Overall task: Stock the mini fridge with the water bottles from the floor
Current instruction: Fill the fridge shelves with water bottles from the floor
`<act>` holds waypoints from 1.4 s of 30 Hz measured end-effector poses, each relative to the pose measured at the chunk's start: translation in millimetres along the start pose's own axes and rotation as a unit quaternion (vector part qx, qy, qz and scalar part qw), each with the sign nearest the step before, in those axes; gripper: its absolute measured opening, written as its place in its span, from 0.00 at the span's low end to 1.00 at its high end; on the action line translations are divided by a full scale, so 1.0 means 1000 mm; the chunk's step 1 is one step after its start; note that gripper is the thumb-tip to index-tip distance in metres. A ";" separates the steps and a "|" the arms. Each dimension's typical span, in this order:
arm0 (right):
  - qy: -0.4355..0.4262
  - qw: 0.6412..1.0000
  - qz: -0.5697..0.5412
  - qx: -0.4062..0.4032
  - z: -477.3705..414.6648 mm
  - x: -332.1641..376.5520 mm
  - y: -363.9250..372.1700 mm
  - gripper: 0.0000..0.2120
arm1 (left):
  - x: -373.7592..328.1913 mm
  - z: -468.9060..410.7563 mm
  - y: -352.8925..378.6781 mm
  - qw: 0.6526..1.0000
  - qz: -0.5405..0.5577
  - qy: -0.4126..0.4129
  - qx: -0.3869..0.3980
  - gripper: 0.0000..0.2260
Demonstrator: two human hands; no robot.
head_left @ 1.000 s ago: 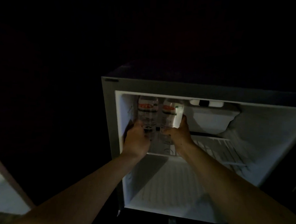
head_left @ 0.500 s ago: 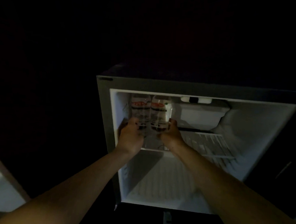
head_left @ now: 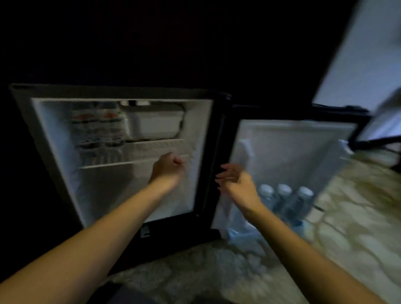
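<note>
Two water bottles (head_left: 96,125) stand side by side on the upper shelf (head_left: 134,163) of the mini fridge (head_left: 116,147), at its back left corner, beside the freezer box (head_left: 157,124). Three more bottles (head_left: 282,202) wait on the floor (head_left: 354,218) in front of the open door (head_left: 292,156), in torn plastic wrap (head_left: 241,233). My left hand (head_left: 168,168) hangs loosely curled and empty before the shelf's right end; my right hand (head_left: 237,184) is open, fingers spread, empty, just over the wrap and near the floor bottles.

The view is blurred and the room dim, so I judge my reach could land badly and topple the three caps-up bottles like pins. The loose wrap could snag a bottle as I lift it and drag its neighbours along. On the wire shelf, a new bottle shoved in hard may knock the two standing ones against the wall. The door's edge sits close to my right wrist; I could bump it.
</note>
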State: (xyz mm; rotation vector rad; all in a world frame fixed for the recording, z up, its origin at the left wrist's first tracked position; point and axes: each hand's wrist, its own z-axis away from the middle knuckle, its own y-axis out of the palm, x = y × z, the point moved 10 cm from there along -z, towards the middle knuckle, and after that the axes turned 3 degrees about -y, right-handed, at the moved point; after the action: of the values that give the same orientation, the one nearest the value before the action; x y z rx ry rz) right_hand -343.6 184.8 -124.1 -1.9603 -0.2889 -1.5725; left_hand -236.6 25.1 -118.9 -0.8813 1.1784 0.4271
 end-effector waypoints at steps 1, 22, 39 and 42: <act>0.010 0.999 0.006 -0.031 0.011 -0.005 -0.025 0.14 | -0.006 0.011 0.024 1.000 -0.001 0.001 0.031 0.08; 0.308 0.836 -0.044 -0.452 0.446 -0.197 -0.373 0.13 | -0.071 0.431 0.429 0.872 -0.047 0.045 0.485 0.10; 0.430 0.857 0.186 -0.213 0.355 -0.362 -0.418 0.29 | 0.028 0.375 0.566 0.861 -0.134 -0.093 0.482 0.06; 0.447 0.844 0.218 -0.199 0.345 -0.381 -0.427 0.28 | 0.044 0.368 0.568 0.847 -0.152 -0.112 0.496 0.04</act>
State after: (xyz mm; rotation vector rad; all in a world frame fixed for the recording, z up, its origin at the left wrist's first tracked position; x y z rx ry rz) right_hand -389.7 797.0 -387.4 -1.1837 0.8607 -2.1043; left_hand -394.8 651.1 -327.2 -0.0819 0.8417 -0.3425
